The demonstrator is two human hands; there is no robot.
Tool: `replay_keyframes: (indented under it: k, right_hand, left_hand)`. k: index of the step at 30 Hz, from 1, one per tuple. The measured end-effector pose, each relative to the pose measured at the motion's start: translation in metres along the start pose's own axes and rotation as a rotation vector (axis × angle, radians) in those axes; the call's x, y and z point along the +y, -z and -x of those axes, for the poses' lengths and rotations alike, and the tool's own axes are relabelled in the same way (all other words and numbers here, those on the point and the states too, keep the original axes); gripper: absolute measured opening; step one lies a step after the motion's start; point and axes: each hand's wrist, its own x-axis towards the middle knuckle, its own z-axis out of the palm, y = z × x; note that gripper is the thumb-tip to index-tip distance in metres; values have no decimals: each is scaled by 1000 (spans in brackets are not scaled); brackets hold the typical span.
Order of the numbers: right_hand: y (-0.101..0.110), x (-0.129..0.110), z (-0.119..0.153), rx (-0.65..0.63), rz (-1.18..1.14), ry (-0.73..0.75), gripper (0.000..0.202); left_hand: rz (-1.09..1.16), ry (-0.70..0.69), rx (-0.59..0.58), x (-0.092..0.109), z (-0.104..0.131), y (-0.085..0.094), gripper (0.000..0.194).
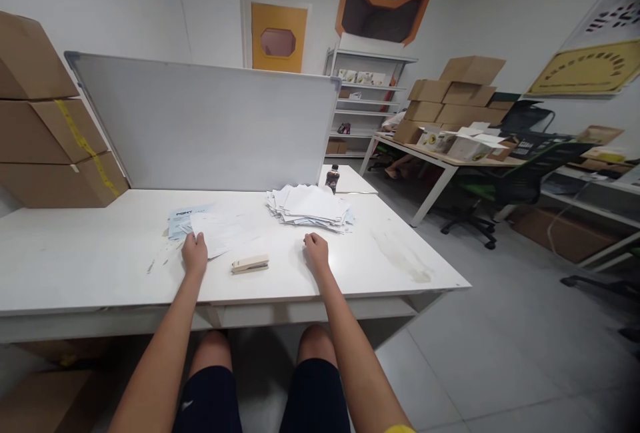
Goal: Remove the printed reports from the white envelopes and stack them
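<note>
Well, the left hand (195, 252) pinches the near edge of some white paper (213, 230), which lies by a blue sheet (181, 221). If it pulls fast, the thin paper could bend, or drag the blue sheet along. The right hand (316, 251) sits on the table (350, 266) with its fingers curled together; it looks bare, but I can't tell what's inside. The paper pile (313, 205) has messy edges, so a bump could make it slide. The stapler (250, 264) is cream, long and hard-looking. The table top is flat, white and shiny, with a smudge (405, 260).
</note>
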Motion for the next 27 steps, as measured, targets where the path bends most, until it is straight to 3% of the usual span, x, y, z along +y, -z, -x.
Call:
replay_keyframes:
  k: [6,14,17,21,23,25,27]
  right_hand:
    - [1,-2,0,-4,0,-7,28]
    - [1,-1,0,-6,-5,-5,29]
    - [0,0,-1,-34,-25,18,29]
    - [-2,-1,-3,-162,-74,84,22]
    - [-2,0,-3,-245,-97,105,22]
    - [-3,1,-3,-326,-122,116,27]
    - [-3,3,-2,-395,-138,126,31]
  left_hand:
    - [31,-92,23,4,4,3,19]
    - [79,-295,197,5,19,5,25]
    - [62,-318,87,7,21,4,25]
    - [-19,-410,-264,14,23,2,22]
    - [-53,-431,-380,16,23,1,21]
    - [-35,-411,-401,16,23,0,23]
    - [39,-360,-342,17,25,-1,25]
